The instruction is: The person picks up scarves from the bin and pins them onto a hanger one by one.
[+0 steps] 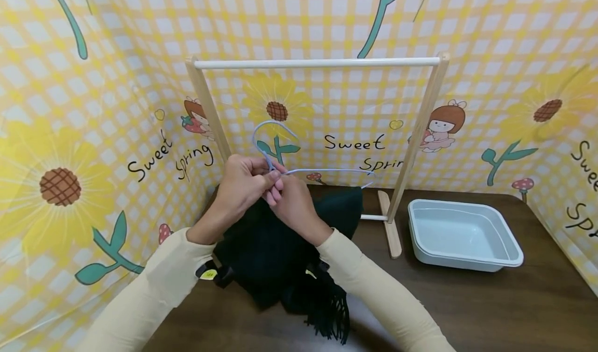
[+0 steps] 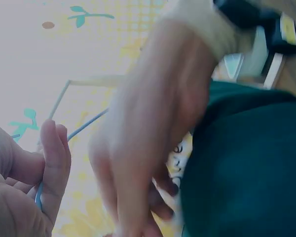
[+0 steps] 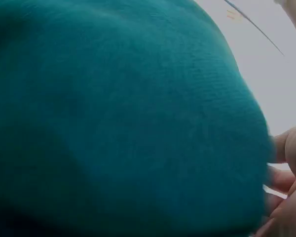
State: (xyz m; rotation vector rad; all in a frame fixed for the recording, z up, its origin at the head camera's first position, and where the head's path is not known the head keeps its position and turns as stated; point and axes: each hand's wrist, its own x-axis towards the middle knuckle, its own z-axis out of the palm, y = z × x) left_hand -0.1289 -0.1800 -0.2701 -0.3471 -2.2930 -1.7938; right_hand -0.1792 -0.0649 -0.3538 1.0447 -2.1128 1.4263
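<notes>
My left hand [image 1: 270, 178] pinches the neck of a light blue wire hanger [image 1: 327, 171], just under its hook. The wire runs through those curled fingers [image 2: 52, 168] in the left wrist view too. A dark green fringed scarf [image 1: 280, 248] hangs from the hanger down onto the table. Right below the left hand, my right hand [image 1: 279, 195] has its fingers curled on the scarf's top edge. The same hand [image 2: 148, 143] appears blurred beside the scarf [image 2: 246, 168]. The scarf [image 3: 113, 118] fills the right wrist view, with fingertips [image 3: 288, 148] at its right edge.
A wooden clothes rack [image 1: 422, 129] with a white top rod [image 1: 317, 63] stands behind the hands on the brown table [image 1: 490, 305]. A pale blue-grey tub [image 1: 462, 235] sits to the right of the rack's foot. Yellow flowered backdrop walls close in the back and both sides.
</notes>
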